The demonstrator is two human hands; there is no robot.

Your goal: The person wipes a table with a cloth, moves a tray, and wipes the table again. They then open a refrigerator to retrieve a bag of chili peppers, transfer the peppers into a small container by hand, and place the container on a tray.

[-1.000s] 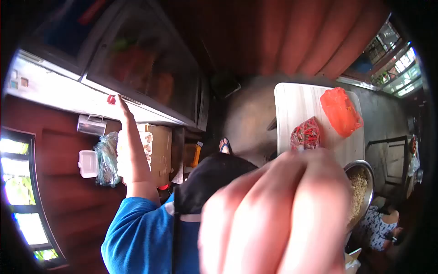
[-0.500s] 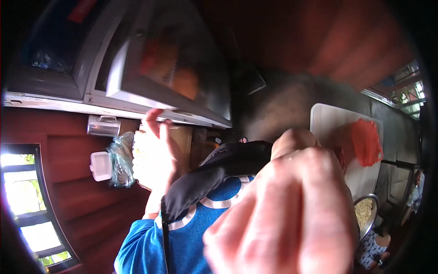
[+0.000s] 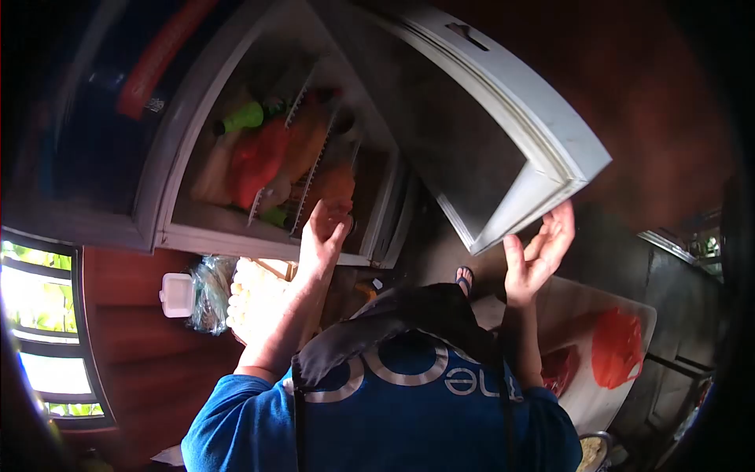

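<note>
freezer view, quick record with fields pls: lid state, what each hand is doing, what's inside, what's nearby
freezer: chest type, lid raised
left hand: reaching in over the front rim, by the wire divider; grip unclear
right hand: open, palm against the lid's lower corner
inside: red and orange bags, green bottle
nearby: red plastic bag on white table; foam box on the left
</note>
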